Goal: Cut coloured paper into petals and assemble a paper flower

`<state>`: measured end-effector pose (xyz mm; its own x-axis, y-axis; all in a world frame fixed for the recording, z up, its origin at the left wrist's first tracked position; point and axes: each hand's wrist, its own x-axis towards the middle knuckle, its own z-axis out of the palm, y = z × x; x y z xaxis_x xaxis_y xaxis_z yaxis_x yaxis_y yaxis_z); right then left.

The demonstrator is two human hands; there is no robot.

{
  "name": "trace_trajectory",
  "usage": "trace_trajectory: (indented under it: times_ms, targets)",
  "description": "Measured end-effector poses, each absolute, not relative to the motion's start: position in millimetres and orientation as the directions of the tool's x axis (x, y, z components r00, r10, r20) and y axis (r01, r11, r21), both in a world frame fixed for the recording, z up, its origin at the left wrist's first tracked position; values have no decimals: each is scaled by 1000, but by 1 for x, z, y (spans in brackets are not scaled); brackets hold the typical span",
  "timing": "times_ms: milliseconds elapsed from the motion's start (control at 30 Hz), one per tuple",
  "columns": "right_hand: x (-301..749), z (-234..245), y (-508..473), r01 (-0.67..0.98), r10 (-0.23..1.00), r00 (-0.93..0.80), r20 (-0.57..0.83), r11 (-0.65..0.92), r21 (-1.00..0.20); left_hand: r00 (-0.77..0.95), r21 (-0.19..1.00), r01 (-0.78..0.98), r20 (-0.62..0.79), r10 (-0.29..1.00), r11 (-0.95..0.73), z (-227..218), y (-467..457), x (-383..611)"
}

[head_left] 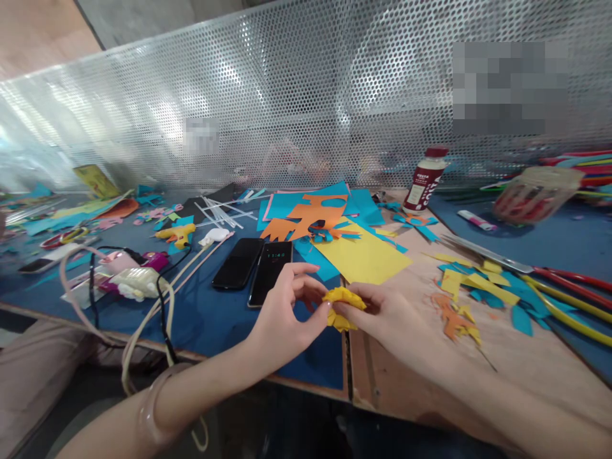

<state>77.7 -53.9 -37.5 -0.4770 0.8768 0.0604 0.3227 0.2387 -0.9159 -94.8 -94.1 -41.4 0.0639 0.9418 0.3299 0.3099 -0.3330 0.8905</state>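
Between my hands, above the front edge of the table, is a yellow paper flower with layered, ruffled petals. My left hand pinches its left side between thumb and fingers. From the right, my right hand grips it with the thumb on the near side; some of its fingertips are hidden behind the paper. Just beyond lies a yellow paper sheet, beside cut orange paper on blue sheets. Two black phones lie left of my hands, the nearer phone showing a lit clock.
Long scissors with red and yellow handles lie at right near paper scraps. A drink bottle stands behind. Leftward are a yellow glue gun, a power strip and looping cables. A perforated metal screen closes the back.
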Motion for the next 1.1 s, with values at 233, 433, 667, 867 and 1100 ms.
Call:
trace_trajectory:
  times_ms: [233,433,667,867,1100]
  targets:
    - [79,-37,-60,312,823,-471,319,493,-812,76,771,397,514,854,-499,-51,-99,-96]
    - [92,-39,-66,310,349,-491,798,926,-215,159,555,411,738,656,-723,-59,-107,-100]
    - [109,-39,-74,343,98,-604,791,928,147,250,994,-72,100,963,-84,-35,-114,-97]
    - [110,-44,-72,296,-18,-644,765,916,270,215,980,-179,-52,975,92,-25,-112,-92]
    - [107,-42,-69,350,155,-575,803,934,71,109,970,-242,61,992,-33,-27,-115,-96]
